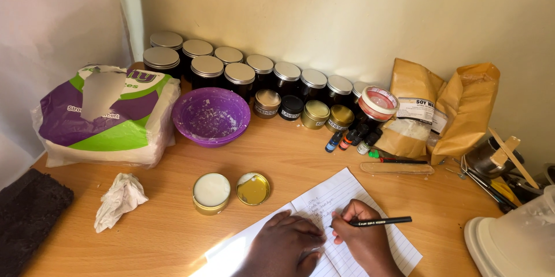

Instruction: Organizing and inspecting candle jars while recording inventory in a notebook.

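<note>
My right hand [364,241] grips a black pen [378,221] with its tip on a lined sheet of paper [347,193] that carries a few handwritten lines. My left hand [286,247] lies flat on the same sheet, fingers spread, holding it down. Just left of the paper stands a small gold tin filled with white wax [211,192], and its gold lid [252,188] lies beside it, upturned.
On the wooden desk: a purple bowl [211,116], a purple-green-white bag [107,116], a crumpled tissue [119,198], rows of dark jars with silver lids [240,73], small tins, dropper bottles [348,138], brown paper bags [439,109], a wooden stick [396,168], tools and a white container [514,242] at right.
</note>
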